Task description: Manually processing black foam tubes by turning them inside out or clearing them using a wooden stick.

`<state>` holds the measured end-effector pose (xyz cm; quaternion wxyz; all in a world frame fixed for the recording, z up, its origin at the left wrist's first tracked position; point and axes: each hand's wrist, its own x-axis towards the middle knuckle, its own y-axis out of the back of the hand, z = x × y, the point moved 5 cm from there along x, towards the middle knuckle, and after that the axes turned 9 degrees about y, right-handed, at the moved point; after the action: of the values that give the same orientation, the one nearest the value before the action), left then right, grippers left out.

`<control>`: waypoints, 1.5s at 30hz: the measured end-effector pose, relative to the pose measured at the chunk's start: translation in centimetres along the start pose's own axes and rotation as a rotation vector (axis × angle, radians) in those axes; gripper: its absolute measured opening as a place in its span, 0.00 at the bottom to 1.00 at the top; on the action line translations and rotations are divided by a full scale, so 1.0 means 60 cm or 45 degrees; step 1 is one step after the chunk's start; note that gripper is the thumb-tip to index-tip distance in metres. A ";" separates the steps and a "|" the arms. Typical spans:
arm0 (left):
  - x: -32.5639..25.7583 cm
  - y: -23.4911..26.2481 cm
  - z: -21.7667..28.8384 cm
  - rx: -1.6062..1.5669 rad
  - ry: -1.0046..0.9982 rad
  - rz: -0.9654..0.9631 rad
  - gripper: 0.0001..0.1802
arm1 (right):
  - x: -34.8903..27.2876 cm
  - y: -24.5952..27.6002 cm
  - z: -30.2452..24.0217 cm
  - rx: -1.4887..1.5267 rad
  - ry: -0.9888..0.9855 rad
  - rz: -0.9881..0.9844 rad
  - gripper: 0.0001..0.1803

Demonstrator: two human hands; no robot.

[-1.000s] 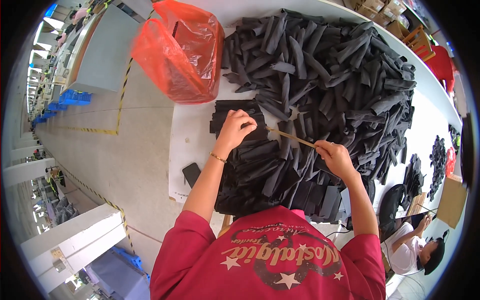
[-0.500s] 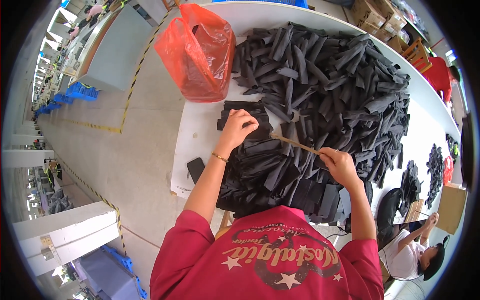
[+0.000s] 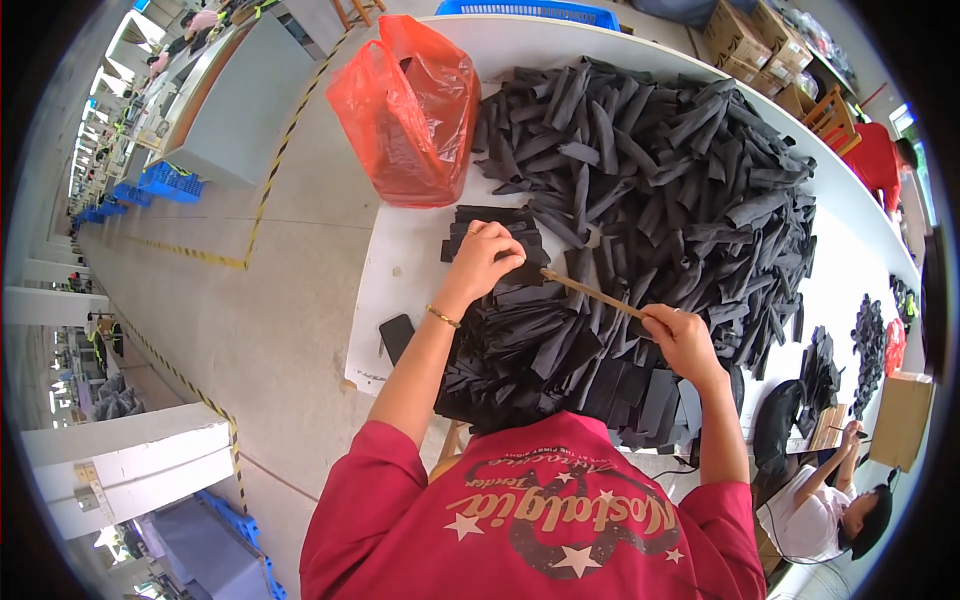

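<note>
One black smartphone lies on the white table, nearer than the red plastic bag. The left hand bends its fingers over stacked black fabric strips; whether it grips any, I cannot tell. Near it, a thin tan stick slants rightward, its end pinched by the right hand.

fabric heap on table | bag left of heap | fabric stack before bag | phone front-left of stack
</note>
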<state>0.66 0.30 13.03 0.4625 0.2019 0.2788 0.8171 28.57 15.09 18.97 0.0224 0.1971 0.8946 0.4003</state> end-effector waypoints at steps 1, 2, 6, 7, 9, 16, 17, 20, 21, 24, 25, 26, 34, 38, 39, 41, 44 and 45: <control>0.000 0.002 -0.001 -0.020 0.034 -0.033 0.05 | -0.004 0.006 0.004 -0.032 -0.020 -0.019 0.09; 0.000 0.004 -0.001 -0.039 0.069 -0.066 0.05 | -0.004 0.009 0.003 -0.037 -0.023 -0.015 0.09; 0.001 0.001 0.005 -0.046 0.055 -0.084 0.05 | -0.007 0.002 0.014 -0.100 -0.040 -0.069 0.09; 0.002 -0.001 0.006 -0.043 0.034 -0.088 0.05 | -0.007 -0.003 0.016 -0.146 0.005 -0.072 0.09; 0.004 -0.006 0.008 -0.038 0.013 -0.090 0.06 | -0.007 -0.015 0.020 -0.146 0.046 -0.058 0.09; -0.024 -0.065 0.100 0.005 -0.291 -0.087 0.05 | 0.048 -0.127 0.008 0.220 -0.169 -0.047 0.16; -0.030 -0.058 0.131 0.027 -0.312 0.090 0.05 | 0.047 -0.147 0.020 0.363 -0.158 0.043 0.17; -0.075 -0.002 0.123 -0.069 -0.094 0.914 0.16 | 0.039 -0.185 0.020 0.662 -0.204 0.161 0.19; -0.073 -0.011 0.084 -0.859 0.148 0.827 0.15 | 0.036 -0.200 0.013 0.708 -0.202 0.128 0.19; -0.086 -0.117 0.014 -2.243 0.775 0.181 0.12 | 0.035 -0.237 -0.021 0.686 -0.187 0.082 0.17; -0.096 -0.137 0.007 -2.244 0.751 0.243 0.14 | 0.036 -0.245 -0.033 0.602 -0.204 0.144 0.17; -0.102 -0.152 -0.003 -2.244 0.726 0.305 0.15 | 0.039 -0.250 -0.045 0.517 -0.221 0.207 0.17; -0.084 -0.094 -0.025 -1.978 1.031 0.790 0.16 | -0.027 -0.281 -0.067 0.373 -0.192 0.222 0.04; -0.089 -0.069 -0.053 -1.880 0.948 0.803 0.17 | -0.120 -0.267 -0.055 0.326 -0.203 0.118 0.04; -0.083 -0.061 -0.060 -1.889 0.943 0.806 0.16 | -0.142 -0.252 -0.062 0.422 -0.240 0.045 0.05; -0.073 -0.055 -0.063 -1.922 0.897 0.736 0.17 | -0.165 -0.219 -0.073 0.533 -0.288 -0.036 0.06; -0.055 -0.073 -0.035 -1.985 0.952 0.692 0.16 | -0.159 -0.166 -0.073 0.291 -0.450 0.004 0.10; -0.052 -0.087 -0.032 -2.082 0.974 0.750 0.16 | -0.147 -0.164 -0.060 0.249 -0.420 0.100 0.12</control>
<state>4.45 -0.73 7.99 0.1131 -0.4037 -0.3094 0.8535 32.70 3.35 13.22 0.1338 0.2960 0.9051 0.2743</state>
